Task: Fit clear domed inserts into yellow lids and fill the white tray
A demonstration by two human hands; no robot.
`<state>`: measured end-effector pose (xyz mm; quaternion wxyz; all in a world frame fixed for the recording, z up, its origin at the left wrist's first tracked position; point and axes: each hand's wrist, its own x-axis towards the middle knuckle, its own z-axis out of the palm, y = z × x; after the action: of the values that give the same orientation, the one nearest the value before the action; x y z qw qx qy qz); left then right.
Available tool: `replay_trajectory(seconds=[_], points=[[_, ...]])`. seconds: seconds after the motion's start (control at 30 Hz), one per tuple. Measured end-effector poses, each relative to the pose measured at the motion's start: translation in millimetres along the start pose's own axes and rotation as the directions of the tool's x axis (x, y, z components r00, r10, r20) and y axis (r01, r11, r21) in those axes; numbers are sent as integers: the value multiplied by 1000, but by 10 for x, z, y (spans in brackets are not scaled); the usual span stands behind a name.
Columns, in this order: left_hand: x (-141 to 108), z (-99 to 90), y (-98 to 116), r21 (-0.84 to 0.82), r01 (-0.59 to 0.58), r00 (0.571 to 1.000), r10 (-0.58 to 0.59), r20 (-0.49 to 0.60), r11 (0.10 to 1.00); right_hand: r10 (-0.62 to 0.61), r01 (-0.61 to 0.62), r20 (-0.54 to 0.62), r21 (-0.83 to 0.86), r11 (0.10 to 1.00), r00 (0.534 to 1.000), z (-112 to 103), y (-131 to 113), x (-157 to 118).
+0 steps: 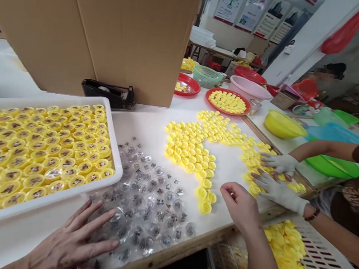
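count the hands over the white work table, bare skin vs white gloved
person's bare hands: 2
co-worker's white knit gloved hands: 2
total: 4

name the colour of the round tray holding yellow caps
Red: the round plastic tray, best seen in the head view.
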<state>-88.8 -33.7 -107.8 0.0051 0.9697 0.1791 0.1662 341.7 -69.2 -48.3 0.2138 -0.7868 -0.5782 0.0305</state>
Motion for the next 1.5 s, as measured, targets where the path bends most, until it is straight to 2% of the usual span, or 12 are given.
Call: replay_trajectory(seconds=[0.13,0.37,0.47,0.7,0.9,1.03,1.13,1.23,1.3,1.37,1.4,1.5], points=[[331,156,74,25,-15,1000,14,5,1000,-50,49,21,41,998,999,121,79,-121],[895,381,67,104,171,985,-170,-20,980,-95,94,25,60,994,995,266,139,-174],[1039,342,100,74,252,967,-247,-64,965,-102,100,19,73,992,995,241,201,-203],[1147,184,235,-35,225,969,-227,-98,974,-159,145,101,131,981,982,296,240,-220],[1176,120,308,-101,306,917,-321,-238,947,-157,144,79,149,978,984,350,207,-149],[1168,83,284,-171,374,865,-409,-290,912,-137,132,29,134,982,990,144,148,-176],[1177,45,234,-290,469,784,-544,-298,834,-122,124,-24,120,985,992,-74,-30,-221],[1221,-31,263,-609,553,682,-729,-61,569,-181,185,-37,192,964,983,-185,-417,-288],[1258,-83,338,-824,538,638,-724,261,178,-278,259,15,317,912,960,-150,-753,-347],[1280,-110,422,-861,437,647,-574,502,-259,-375,306,69,453,837,925,-43,-1061,-407],[1280,-111,454,-826,377,663,-500,557,-419,-418,316,94,511,799,904,22,-1179,-431],[1235,-84,472,-736,258,668,-435,604,-625,-482,314,138,600,736,865,192,-1309,-447]])
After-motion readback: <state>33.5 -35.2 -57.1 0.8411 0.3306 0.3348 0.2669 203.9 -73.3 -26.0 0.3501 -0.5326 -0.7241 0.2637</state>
